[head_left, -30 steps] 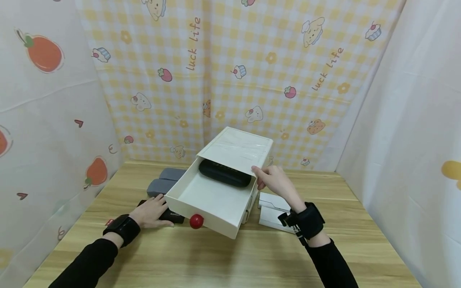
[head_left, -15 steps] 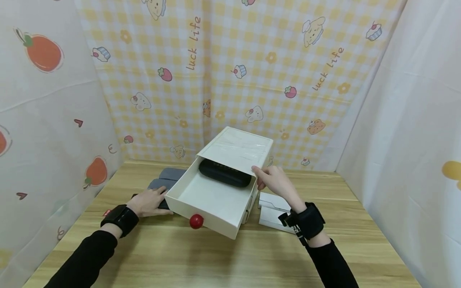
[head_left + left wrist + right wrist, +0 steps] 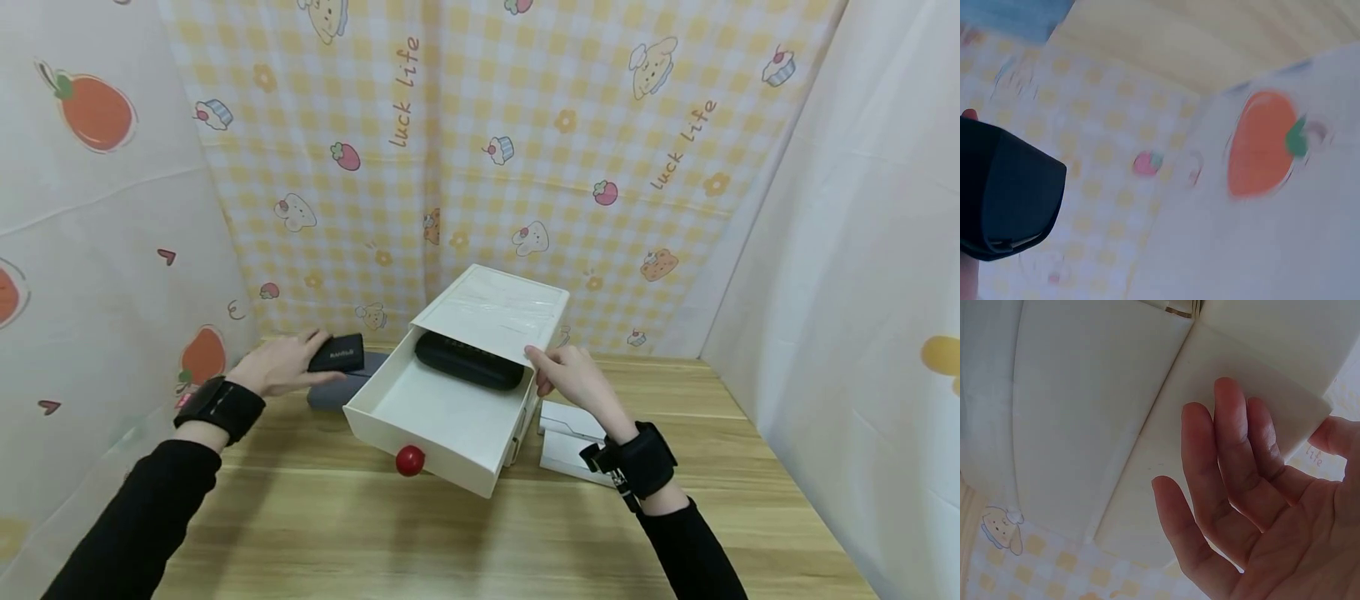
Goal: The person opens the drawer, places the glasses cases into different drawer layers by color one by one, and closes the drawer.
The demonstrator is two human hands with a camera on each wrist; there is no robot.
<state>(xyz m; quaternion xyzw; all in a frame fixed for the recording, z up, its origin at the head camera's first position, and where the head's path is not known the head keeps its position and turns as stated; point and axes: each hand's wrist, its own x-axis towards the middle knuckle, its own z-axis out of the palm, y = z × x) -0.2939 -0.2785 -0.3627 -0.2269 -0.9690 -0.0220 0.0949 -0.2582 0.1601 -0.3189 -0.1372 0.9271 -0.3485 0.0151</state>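
My left hand (image 3: pixel 276 365) holds a black glasses case (image 3: pixel 337 354) with pale lettering, raised over the left back of the table. In the left wrist view, the end of that black glasses case (image 3: pixel 1013 187) fills the left side. My right hand (image 3: pixel 573 375) grips the front right corner of a white drawer box (image 3: pixel 491 307), thumb on its top. In the right wrist view, the fingers (image 3: pixel 1233 425) lie along the box's side. Its drawer (image 3: pixel 435 417) is pulled out and tilted, with a red knob (image 3: pixel 409 461) in front. A second black case (image 3: pixel 468 360) lies at the drawer's back.
Grey cases (image 3: pixel 330 397) lie left of the drawer, partly hidden by the held case. Right of the box, white cases (image 3: pixel 570 446) sit on the wooden table (image 3: pixel 375 533), under my right wrist. Patterned curtains (image 3: pixel 480 192) close off the back and both sides.
My left hand has picked the black glasses case up off the table and moved it up and back, over the grey cases. My right hand and the drawer box have stayed put.
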